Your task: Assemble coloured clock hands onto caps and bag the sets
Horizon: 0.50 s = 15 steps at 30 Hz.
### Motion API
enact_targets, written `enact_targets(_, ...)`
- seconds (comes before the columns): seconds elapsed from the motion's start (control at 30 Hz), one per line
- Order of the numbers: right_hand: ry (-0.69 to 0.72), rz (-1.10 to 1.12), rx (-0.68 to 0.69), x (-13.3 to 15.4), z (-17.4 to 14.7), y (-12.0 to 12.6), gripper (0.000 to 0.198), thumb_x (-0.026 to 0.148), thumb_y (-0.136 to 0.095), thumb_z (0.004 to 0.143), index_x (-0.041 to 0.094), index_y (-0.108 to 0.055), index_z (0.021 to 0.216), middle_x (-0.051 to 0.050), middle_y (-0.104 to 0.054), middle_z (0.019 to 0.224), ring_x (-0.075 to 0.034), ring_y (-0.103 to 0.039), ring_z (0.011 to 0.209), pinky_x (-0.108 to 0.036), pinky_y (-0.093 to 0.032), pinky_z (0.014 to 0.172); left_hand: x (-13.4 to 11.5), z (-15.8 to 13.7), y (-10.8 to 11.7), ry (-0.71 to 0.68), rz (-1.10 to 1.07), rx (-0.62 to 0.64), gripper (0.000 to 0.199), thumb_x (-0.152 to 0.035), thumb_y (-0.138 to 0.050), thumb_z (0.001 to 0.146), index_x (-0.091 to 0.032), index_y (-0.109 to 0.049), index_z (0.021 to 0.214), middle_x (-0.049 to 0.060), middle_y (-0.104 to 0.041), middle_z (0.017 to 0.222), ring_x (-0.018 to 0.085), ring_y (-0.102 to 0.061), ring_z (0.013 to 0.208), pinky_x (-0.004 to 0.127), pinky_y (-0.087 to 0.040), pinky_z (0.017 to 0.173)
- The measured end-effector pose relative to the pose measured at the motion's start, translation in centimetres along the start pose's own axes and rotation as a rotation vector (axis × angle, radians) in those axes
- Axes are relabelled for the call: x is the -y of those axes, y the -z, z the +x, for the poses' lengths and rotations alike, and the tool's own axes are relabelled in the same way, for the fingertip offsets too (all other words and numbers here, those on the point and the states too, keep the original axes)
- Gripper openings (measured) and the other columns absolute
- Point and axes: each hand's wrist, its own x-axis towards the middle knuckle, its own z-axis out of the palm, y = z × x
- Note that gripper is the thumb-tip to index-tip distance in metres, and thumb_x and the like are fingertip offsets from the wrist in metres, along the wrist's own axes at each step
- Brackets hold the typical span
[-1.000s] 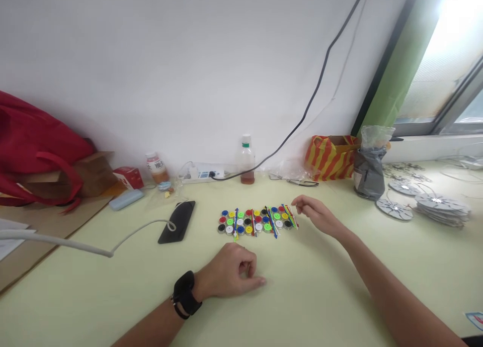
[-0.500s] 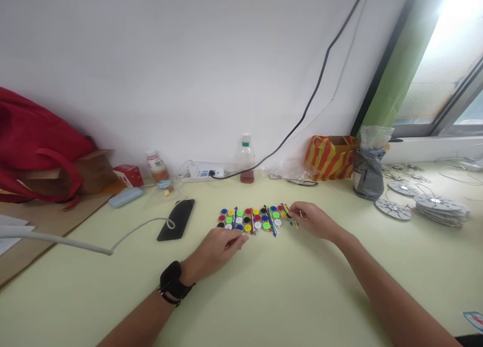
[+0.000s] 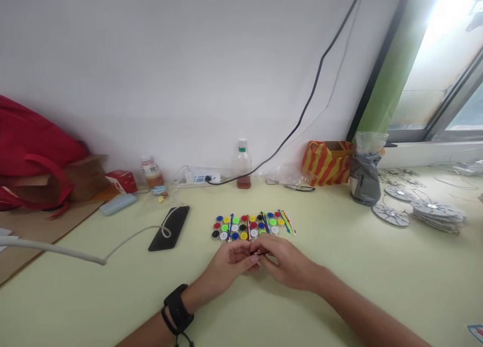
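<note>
My left hand (image 3: 232,261) and my right hand (image 3: 285,259) meet just in front of the coloured pieces, fingers pinched. Between their fingertips is a thin black stick (image 3: 263,253); its ends are mostly hidden. Behind the hands lies a set of small round discs (image 3: 243,227) in red, blue, yellow, green, black and white, laid out in groups. Thin coloured arrow-shaped sticks (image 3: 230,226) stand between the groups, and more sticks (image 3: 289,222) lie side by side at the right end. My hands cover part of the front row.
A black phone-like slab (image 3: 171,229) lies left with a grey cable (image 3: 132,234) across it. Against the wall are a bottle (image 3: 243,166), a power strip (image 3: 198,177) and a striped bag (image 3: 326,163). Stacked grey discs (image 3: 437,213) sit at the right.
My right hand has moved left from the right end of the pieces, with the black stick. My left hand has shifted slightly right and nearer, and the two hands now meet.
</note>
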Motion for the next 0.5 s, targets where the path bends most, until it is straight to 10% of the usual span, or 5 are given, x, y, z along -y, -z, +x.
enact_targets(0.3, -0.172, 0.239, -0.283, 0.1, 0.9, 1.7, 0.043, 0.056, -0.047, 0.102, 0.023, -0.072, 0.091, -0.007, -0.06, 0.095, -0.022, -0.055, 0.093, -0.034, -0.045, 0.084, -0.4, 0.6, -0.7, 0.063, 0.033, -0.094, 0.05, -0.042, -0.093, 0.064, -0.015, -0.077, 0.102, 0.006, -0.074, 0.087, 0.018, -0.07, 0.08, 0.032, -0.058, 0.081)
enact_targets(0.5, -0.391, 0.651, -0.287, -1.3, 0.4, 1.0, 0.041, 0.061, -0.069, 0.088, 0.02, -0.071, 0.083, 0.0, -0.058, 0.069, -0.015, -0.052, 0.068, -0.03, -0.042, 0.067, -0.5, 0.3, -0.9, -0.001, -0.048, -0.2, 0.058, -0.064, -0.073, 0.081, -0.015, -0.078, 0.109, 0.012, -0.077, 0.096, 0.023, -0.074, 0.084, 0.036, -0.059, 0.084)
